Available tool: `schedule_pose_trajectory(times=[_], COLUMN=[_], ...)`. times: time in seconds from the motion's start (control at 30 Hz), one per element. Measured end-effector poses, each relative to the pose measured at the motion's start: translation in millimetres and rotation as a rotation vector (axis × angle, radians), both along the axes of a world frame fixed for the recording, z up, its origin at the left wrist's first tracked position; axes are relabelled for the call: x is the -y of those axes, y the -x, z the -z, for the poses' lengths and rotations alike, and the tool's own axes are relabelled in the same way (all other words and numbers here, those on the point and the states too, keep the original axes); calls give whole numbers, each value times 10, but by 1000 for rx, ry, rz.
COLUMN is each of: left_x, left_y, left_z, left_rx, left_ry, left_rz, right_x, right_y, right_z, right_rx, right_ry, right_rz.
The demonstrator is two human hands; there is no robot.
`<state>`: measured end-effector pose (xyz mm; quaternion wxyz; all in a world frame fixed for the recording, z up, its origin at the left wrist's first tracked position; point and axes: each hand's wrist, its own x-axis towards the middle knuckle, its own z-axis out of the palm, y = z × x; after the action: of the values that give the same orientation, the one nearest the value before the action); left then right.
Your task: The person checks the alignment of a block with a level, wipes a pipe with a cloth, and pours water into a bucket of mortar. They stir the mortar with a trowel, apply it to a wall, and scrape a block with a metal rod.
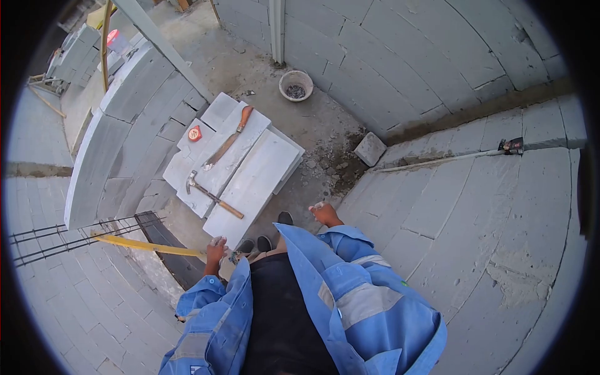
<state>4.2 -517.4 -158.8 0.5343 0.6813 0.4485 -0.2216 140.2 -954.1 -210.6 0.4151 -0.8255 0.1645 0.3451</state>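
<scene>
My left hand (215, 251), fingers curled and dusted white, is by the near corner of a stack of pale blocks (259, 164). No object shows in it. My right hand (325, 214) hangs right of the stack with its fingers bent in and whitish; nothing is visible in its grip. On top of the blocks lie a claw hammer (214, 195) with a wooden handle, a handsaw (227, 144) with an orange-brown handle and a red tape measure (195, 133). Both hands are apart from these tools.
Block walls rise at the left (134, 134) and right (475, 212). A whitish bucket (295, 85) stands on the floor ahead, with a loose block (370, 149) and rubble nearer. Rebar (69, 240) and a yellow bar (147, 244) stick out at left. A dark tool (511, 146) rests on the right ledge.
</scene>
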Motion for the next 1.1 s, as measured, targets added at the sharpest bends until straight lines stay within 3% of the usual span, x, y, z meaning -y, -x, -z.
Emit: schedule_pose_trajectory(times=[0.1, 0.23, 0.27, 0.33, 0.43, 0.47, 0.53, 0.6, 0.67, 0.73, 0.77, 0.83, 0.87, 0.93, 0.97, 1.03, 1.1], left_x=[31, 69, 84, 54, -32, 13, 133, 220, 457, 693, 881, 1200, 1469, 1979, 2213, 2590, 2802], left_y=[-49, -183, -221, -406, -566, -738, -1189, -1540, -1972, -2436, -2610, -3096, -3289, -3737, -3904, -4252, -4543], left_z=[64, 257, 302, 455, 912, 833, 576, 763, 724, 874, 882, 867, 794, 560, 561, 380, 41], left_rx=[-28, -83, -98, -91, -123, -122, -231, -92, -71, -26, -31, -12, 0, 79, 168, 264, 298], left_ry=[2, 28, 34, 37, -156, -154, -281, -171, -333, -338, -343, -348, -325, -194, -153, -72, -44], left_rz=[49, 192, 239, 273, 762, 741, 921, 912, 766, 778, 718, 654, 647, 683, 716, 709, 646], right_x=[250, 611, 653, 683, 853, 926, 1120, 1355, 1585, 1871, 2055, 2227, 2299, 2446, 2551, 2675, 2820], right_y=[87, 195, 237, 244, 481, 544, 640, 768, 686, 817, 706, 254, 47, -720, -1046, -1692, -2230], right_z=[167, 98, -41, -350, -389, -376, -358, -64, -183, 619, 549, 350, 158, -215, -414, -702, -763], right_rx=[41, -91, -90, -115, -114, -140, -284, -383, 60, -301, -315, -170, -169, -6, 0, 4, 20], right_ry=[29, 106, 107, 69, -14, -36, -53, -129, 463, 235, 240, 136, 131, 120, 115, -52, -17], right_rz=[47, 278, 276, 495, 664, 683, 689, 837, -637, 386, 360, -95, -120, 146, 106, 368, 386])
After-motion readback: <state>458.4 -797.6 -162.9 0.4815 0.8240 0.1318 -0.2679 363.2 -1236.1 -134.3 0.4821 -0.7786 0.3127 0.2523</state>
